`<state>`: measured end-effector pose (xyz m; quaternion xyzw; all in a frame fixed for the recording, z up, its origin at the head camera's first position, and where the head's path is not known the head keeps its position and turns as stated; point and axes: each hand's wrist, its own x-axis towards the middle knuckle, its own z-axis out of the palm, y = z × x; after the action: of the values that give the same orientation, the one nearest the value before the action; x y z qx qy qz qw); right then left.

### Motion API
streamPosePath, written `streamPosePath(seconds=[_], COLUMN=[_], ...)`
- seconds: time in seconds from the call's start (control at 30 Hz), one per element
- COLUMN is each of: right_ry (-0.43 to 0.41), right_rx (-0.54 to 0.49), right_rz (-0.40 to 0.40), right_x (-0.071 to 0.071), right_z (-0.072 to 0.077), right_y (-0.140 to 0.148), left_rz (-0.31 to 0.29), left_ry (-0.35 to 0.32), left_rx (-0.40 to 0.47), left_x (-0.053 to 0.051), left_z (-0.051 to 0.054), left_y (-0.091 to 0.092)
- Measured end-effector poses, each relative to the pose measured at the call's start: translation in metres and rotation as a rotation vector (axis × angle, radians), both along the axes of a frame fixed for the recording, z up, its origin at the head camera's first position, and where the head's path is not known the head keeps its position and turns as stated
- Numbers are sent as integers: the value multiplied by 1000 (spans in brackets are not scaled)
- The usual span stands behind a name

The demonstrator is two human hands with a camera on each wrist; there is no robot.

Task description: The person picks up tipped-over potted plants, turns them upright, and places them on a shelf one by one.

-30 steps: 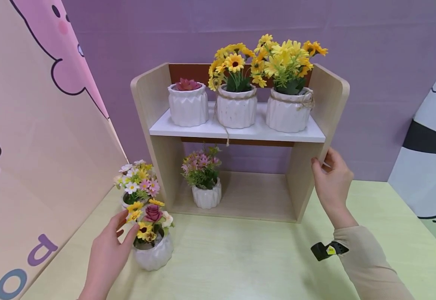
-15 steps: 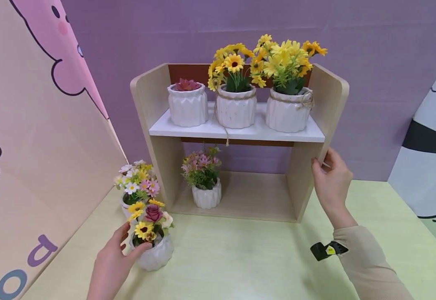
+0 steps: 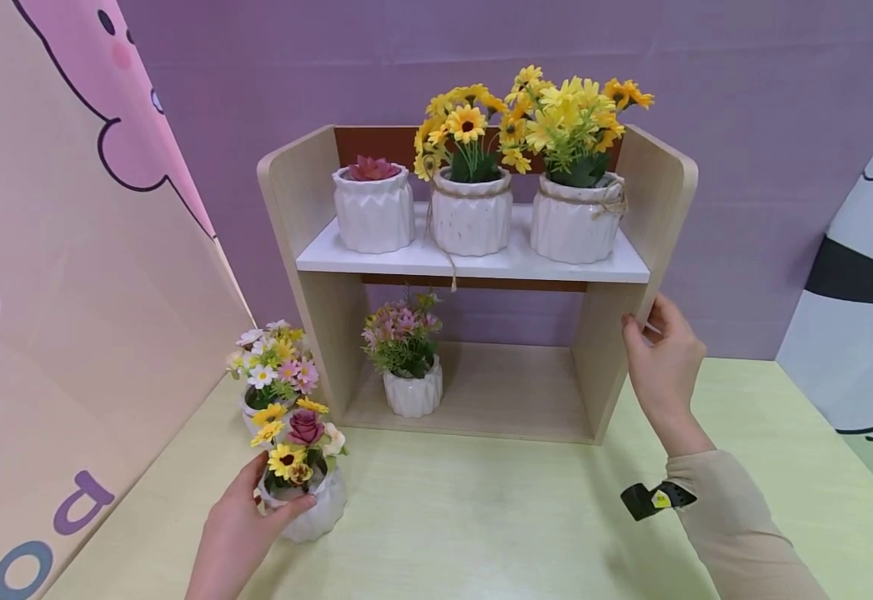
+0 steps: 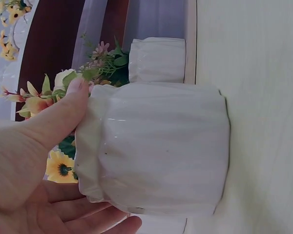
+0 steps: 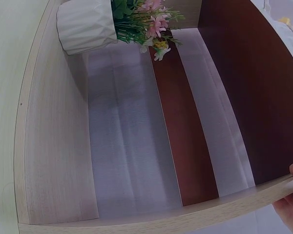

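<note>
My left hand (image 3: pixel 244 523) holds a white ribbed flower pot (image 3: pixel 321 510) with a dark pink rose and yellow flowers, standing on the table. In the left wrist view the thumb (image 4: pixel 63 114) lies at the pot's rim and the other fingers reach round its opposite side. My right hand (image 3: pixel 664 362) pinches the front edge of the right side panel of a small wooden shelf (image 3: pixel 609 358). Only its fingertips show at the edge of the right wrist view. Behind the held pot stands another potted bunch of white, pink and yellow flowers (image 3: pixel 274 367), partly hidden.
On the white upper board (image 3: pixel 481 268) stand a potted red succulent (image 3: pixel 374 208) and two pots of yellow flowers (image 3: pixel 474 212). A pot of pink flowers (image 3: pixel 413 392) sits at the lower level's left. A printed panel (image 3: pixel 106 333) borders the table on the left.
My left hand has moved down and right from beside the yellow flowers to the pot's rim, closing round it. My right hand stays on the shelf's side panel.
</note>
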<state>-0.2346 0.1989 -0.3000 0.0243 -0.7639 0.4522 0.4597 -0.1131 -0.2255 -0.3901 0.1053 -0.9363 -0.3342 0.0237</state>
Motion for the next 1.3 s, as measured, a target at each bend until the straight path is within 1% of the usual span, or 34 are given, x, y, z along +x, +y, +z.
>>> streamPosePath(seconds=[0.07,0.3,0.37,0.7,0.87,0.97,1.03,1.1,1.2,1.3], right_ry=[-2,-5,-3,8,13,14,14,12,10,10], right_rx=[-2,-7,-4,9,11,16,17,21,25,31], right_rz=[-2,-1,0,-4,0,-2,-6,-13,-17,-22], right_x=[0,0,0,-1,-1,-1,-1,-1,-1,-1], right_z=[0,0,0,-1,-1,-1,-1,-1,-2,-2], right_y=[0,0,0,0,0,1,1,1,1,1], left_rz=[-3,-12,-9,15,37,48,50,47,31,4], left_ry=[5,74,82,142,175,194,221,250,294,305], left_rx=[-3,-21,-32,-78,-85,-72,-63,-56,-68,-68], left_x=[0,2,2,0,0,0,-1,-2,-4,-7], left_z=[-1,-4,-5,-8,-9,-10,-10,-10,-9,-7], left_y=[1,3,4,8,9,11,13,17,23,28])
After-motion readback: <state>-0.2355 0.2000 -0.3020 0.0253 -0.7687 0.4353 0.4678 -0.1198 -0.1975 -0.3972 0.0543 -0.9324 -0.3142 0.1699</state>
